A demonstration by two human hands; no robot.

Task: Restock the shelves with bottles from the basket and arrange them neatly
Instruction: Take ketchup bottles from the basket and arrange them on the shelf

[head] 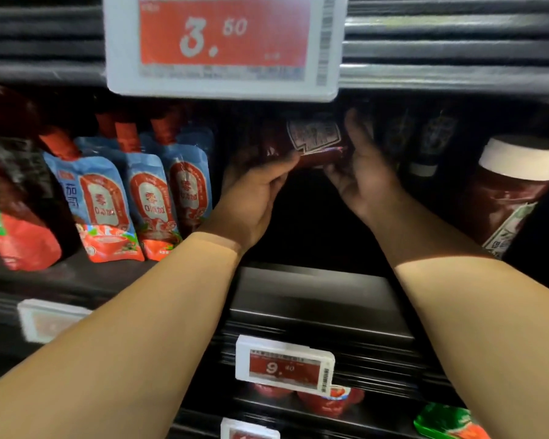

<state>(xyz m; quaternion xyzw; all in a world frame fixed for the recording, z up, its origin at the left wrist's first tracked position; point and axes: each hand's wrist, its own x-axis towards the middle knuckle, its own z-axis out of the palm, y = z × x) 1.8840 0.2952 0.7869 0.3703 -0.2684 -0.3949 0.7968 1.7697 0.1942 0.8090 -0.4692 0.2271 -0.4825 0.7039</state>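
Deep inside the dark shelf bay, a dark red ketchup bottle [314, 144] with a pale label is held between both hands. My left hand [254, 198] grips its lower left side, fingers curled under it. My right hand [362, 166] cups its right side, with the thumb up along the bottle. The bottle's top and base are lost in shadow. Another ketchup bottle [507, 198] with a white cap leans at the right of the same shelf [311, 299]. No basket is in view.
Blue and red sauce pouches [108, 210] with red spouts stand in rows at the left. Dark bottles [425, 144] stand behind my right hand. A large price tag [225, 42] hangs on the shelf edge above. A smaller price tag [284, 364] and red packs sit below.
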